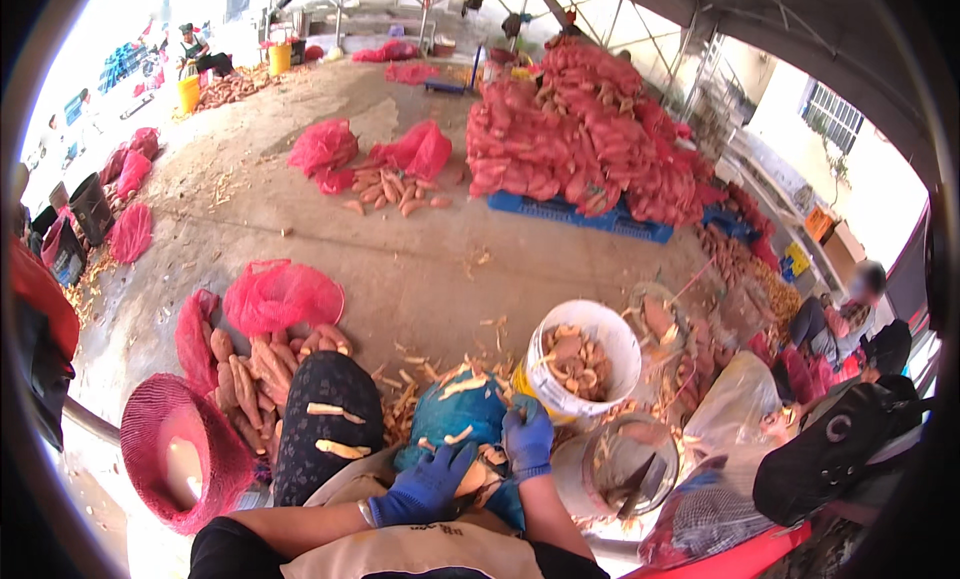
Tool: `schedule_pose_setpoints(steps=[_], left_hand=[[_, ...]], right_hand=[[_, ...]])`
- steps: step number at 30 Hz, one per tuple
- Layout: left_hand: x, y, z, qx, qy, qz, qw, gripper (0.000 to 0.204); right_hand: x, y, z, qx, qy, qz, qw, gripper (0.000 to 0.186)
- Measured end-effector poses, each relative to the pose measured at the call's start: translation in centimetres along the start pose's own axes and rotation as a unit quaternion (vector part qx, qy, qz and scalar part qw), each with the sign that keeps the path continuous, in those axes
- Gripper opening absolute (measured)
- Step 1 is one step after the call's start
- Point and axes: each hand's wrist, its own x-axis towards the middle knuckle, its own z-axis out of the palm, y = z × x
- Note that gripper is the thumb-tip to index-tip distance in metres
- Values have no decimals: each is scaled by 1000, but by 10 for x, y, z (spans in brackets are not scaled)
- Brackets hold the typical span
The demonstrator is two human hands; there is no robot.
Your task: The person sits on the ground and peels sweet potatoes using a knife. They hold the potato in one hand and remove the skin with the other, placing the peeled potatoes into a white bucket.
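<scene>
My left hand, in a blue glove, lies low over my lap with its fingers bent over a pale, peeled-looking piece; the grip is partly hidden. My right hand, also gloved in blue, is curled just beside the white bucket; what it holds, if anything, does not show. Blue-green cloth covers my knee and bears pale strips of peel. More strips lie on the dark patterned cloth over my other leg. The white bucket contains cut brownish root pieces.
Reddish sweet potatoes spill from a red net bag at left, near a pink net-covered tub. A grey bucket stands at right. Behind, stacked red sacks rest on a blue pallet. Another person sits at right.
</scene>
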Motion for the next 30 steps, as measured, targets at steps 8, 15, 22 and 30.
schedule_pose_setpoints(steps=[8,15,22,30], left_hand=[[4,-14,11,-39,52,31,997,92],[3,-13,14,1,113,53,992,89],[-3,-6,0,-23,64,-13,998,93],[-1,-1,-1,-3,20,-22,1000,95]], right_hand=[[51,68,-17,-108,200,-98,969,29],[24,116,16,262,152,93,948,27],[26,95,3,487,91,198,846,28],[12,-7,-13,416,-30,212,884,31]])
